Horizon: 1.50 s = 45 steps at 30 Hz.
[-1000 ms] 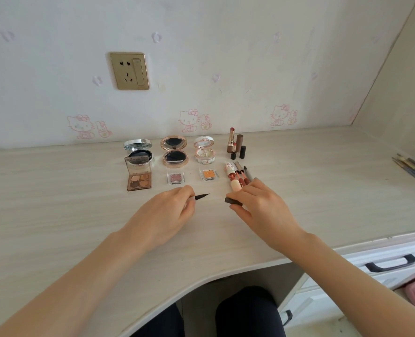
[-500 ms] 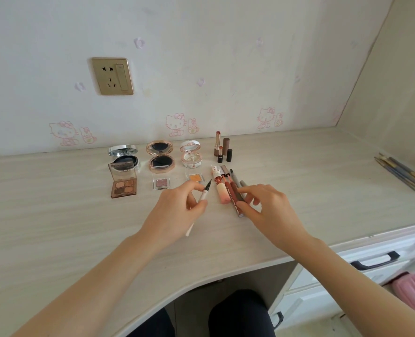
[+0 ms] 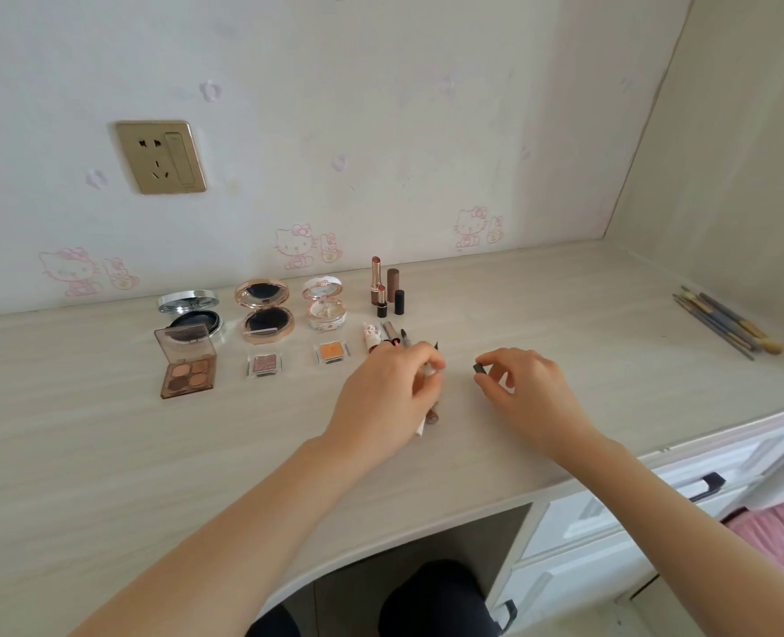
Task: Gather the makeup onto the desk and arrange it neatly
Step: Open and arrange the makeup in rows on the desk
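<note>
The left hand (image 3: 388, 390) is curled round an eyeliner pen (image 3: 420, 427), dark tip pointing away past the knuckles and pale barrel running back under the palm. It hovers right over the near ends of some slim tubes (image 3: 381, 337) lying side by side on the tabletop (image 3: 565, 314). The right hand (image 3: 525, 390) sits just to the side of it and pinches the pen's small dark cap (image 3: 478, 368) between thumb and forefinger, with the other fingers tucked loosely behind. Cap and tip are near each other but not touching. To my eye they are held facing like this so the cap can go back on before the pen joins the row.

Everything beyond the left hand already looks sorted by kind. Three round compacts (image 3: 263, 310) stand open in a line towards the wall (image 3: 381, 131). Nearer to that hand are a four-pan palette (image 3: 188, 367) and two single pans (image 3: 332, 352), each set squarely before a compact. A few lipsticks (image 3: 384, 287) stand upright straight beyond the fingertips, just behind the tubes. That grid is probably why the pen is kept aligned with the tubes and not laid crosswise.

Well off beyond the right hand, a bundle of brushes (image 3: 725, 326) lies apart from the rest. I'd guess it still wants bringing in.
</note>
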Motion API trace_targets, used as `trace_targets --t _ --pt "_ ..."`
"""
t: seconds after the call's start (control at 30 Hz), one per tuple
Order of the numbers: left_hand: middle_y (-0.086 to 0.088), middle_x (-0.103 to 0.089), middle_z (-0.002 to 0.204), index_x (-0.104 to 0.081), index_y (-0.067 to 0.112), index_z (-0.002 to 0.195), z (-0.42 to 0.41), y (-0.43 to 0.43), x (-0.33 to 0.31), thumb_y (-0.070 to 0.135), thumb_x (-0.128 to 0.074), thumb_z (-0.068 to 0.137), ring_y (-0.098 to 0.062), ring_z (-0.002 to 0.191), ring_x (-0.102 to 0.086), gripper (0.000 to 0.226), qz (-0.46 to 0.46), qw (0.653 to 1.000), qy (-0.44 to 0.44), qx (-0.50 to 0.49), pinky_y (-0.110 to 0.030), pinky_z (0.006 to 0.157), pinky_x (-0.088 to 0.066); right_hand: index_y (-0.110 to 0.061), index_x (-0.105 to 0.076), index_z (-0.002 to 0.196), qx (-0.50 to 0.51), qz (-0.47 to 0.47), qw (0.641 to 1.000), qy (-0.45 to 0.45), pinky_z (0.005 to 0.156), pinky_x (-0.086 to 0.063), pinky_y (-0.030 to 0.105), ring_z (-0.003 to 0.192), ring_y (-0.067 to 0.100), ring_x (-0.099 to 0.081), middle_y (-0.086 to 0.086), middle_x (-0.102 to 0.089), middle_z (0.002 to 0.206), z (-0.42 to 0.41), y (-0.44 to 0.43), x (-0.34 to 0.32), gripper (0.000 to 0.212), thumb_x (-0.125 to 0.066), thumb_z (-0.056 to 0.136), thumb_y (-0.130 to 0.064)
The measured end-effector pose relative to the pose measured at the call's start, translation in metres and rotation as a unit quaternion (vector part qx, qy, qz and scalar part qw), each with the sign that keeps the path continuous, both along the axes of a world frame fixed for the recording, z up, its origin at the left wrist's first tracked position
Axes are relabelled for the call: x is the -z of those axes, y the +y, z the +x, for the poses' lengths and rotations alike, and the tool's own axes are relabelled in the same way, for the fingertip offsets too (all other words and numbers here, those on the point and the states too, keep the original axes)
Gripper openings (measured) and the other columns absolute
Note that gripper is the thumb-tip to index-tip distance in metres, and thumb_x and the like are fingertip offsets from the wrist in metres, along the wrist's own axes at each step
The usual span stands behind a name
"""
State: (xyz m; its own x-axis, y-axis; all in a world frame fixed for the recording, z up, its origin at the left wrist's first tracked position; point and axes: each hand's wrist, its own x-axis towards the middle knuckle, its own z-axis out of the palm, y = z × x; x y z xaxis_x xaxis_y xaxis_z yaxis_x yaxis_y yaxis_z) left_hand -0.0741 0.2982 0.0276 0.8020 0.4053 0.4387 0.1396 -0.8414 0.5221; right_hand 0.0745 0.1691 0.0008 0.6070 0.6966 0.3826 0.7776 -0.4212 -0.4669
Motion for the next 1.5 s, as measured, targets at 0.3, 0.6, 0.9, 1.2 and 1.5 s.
trace_targets --t 0.3,0.6,0.9,1.2,1.5 --pt "-0.001 -0.067 0.087 -0.061 0.017 0.105 0.068 -0.012 -0.001 0.024 -0.047 0.094 -0.022 0.101 -0.047 0.020 0.174 0.979 0.100 -0.021 -0.032 0.070 -0.033 -0.019 -0.065 0.112 0.032 -0.041 0.997 -0.050 0.071 -0.043 0.029 0.100 0.017 -0.051 -0.005 -0.064 0.097 0.020 -0.003 0.003 0.023 -0.055 0.093 -0.026" --pt "-0.003 -0.064 0.086 -0.061 0.013 0.093 0.082 -0.014 0.012 0.024 -0.043 0.095 -0.025 0.098 -0.046 0.022 0.243 0.958 0.153 -0.011 -0.033 0.072 -0.028 -0.015 -0.069 0.097 0.029 -0.063 0.993 -0.098 0.066 -0.041 0.028 0.088 0.020 -0.050 -0.001 -0.059 0.089 0.026 -0.009 0.011 0.022 -0.052 0.094 -0.029" --pt "0.005 -0.052 0.118 -0.063 0.022 0.122 0.053 -0.009 0.009 0.040 -0.046 0.096 -0.015 0.117 -0.037 0.037 0.183 0.974 0.126 0.043 -0.032 0.093 -0.038 -0.017 -0.064 0.119 -0.025 -0.035 0.997 -0.065 0.077 -0.046 0.031 0.094 0.022 -0.051 0.000 -0.060 0.103 0.025 -0.023 0.009 0.027 -0.050 0.096 -0.019" --pt "0.008 -0.050 0.140 -0.058 0.022 0.129 0.027 -0.001 0.016 0.026 -0.044 0.097 -0.015 0.140 -0.026 0.035 0.192 0.962 0.162 0.103 -0.035 0.112 -0.029 -0.013 -0.068 0.115 -0.053 -0.025 0.994 -0.093 0.074 -0.051 0.035 0.089 0.024 -0.054 0.000 -0.061 0.097 0.026 -0.026 0.013 0.027 -0.057 0.091 -0.007" --pt "0.006 -0.068 0.099 -0.074 0.018 0.092 0.030 0.001 0.025 0.026 -0.062 0.080 -0.019 0.106 -0.057 0.019 0.214 0.973 0.090 0.009 -0.035 0.083 -0.050 -0.015 -0.067 0.115 -0.083 -0.014 0.994 -0.067 0.081 -0.048 0.033 0.094 0.024 -0.053 0.002 -0.063 0.102 0.023 0.005 0.010 0.026 -0.061 0.090 -0.017"
